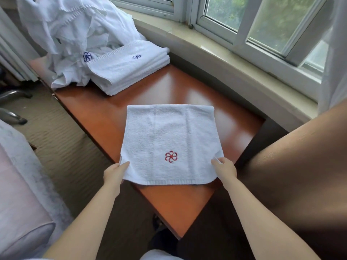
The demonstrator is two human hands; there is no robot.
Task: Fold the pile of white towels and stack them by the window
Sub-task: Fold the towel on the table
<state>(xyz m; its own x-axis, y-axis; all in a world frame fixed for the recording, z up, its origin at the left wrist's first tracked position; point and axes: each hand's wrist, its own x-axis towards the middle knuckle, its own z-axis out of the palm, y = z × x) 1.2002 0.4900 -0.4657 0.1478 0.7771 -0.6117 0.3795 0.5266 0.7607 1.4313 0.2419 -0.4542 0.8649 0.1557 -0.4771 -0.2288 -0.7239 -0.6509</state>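
Left grip [114, 172] pinches the near-left edge of a white towel [169, 136] with a red flower mark, lying flat on the orange counter [187, 91]; right grip [224, 168] pinches its near-right edge. Far left, a folded stack [129, 70] sits just beside the unfolded pile [69, 32], below the window [262, 19].
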